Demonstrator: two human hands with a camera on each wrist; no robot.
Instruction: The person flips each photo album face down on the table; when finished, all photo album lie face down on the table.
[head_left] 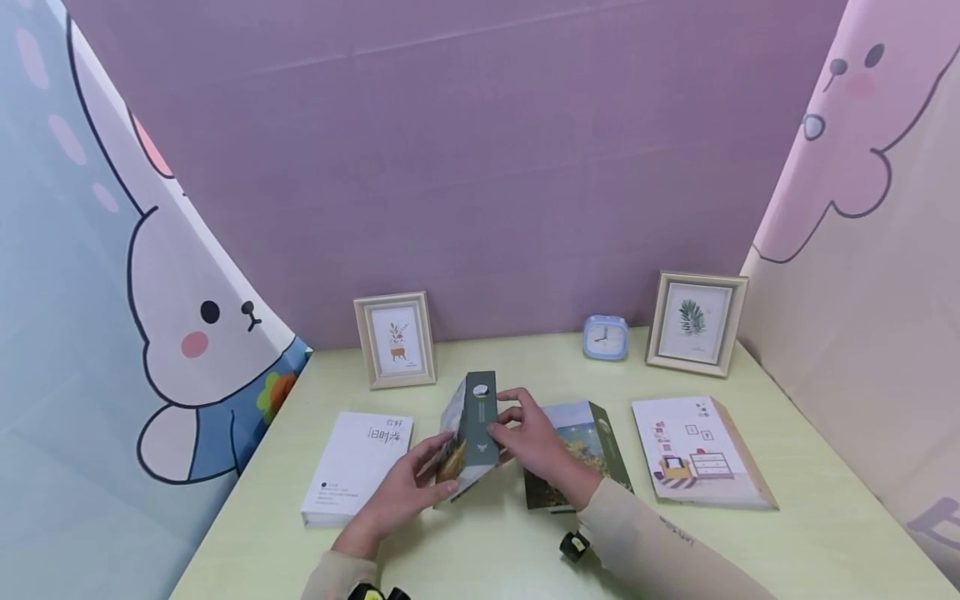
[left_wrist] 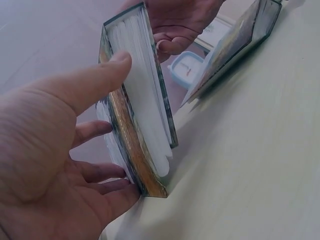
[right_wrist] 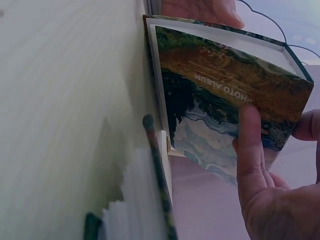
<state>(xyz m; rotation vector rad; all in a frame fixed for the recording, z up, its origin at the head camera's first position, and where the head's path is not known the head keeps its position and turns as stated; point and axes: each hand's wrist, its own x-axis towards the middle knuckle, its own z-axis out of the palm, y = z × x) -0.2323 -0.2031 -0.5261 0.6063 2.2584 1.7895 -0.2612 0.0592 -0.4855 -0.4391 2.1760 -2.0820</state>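
Observation:
Both hands hold a photo album (head_left: 480, 429) with a dark green spine, tilted up over the middle of the table. My left hand (head_left: 405, 492) grips its lower left part; in the left wrist view the thumb lies across the white page edges and the fingers rest against the painted cover. With the thumb at the spine and fingers against the other cover, my right hand (head_left: 536, 442) holds the right side. "PHOTO ALBUM" reads upside down on that cover (right_wrist: 210, 75) in the right wrist view. A second painted album (head_left: 581, 429) lies beneath the right hand, partly hidden by it.
On the left lies a white book (head_left: 360, 467), on the right an album with a furniture drawing (head_left: 697, 467). Along the back stand a picture frame with a potted plant (head_left: 396, 340), a blue clock (head_left: 606, 337) and a frame with a green leaf (head_left: 696, 325).

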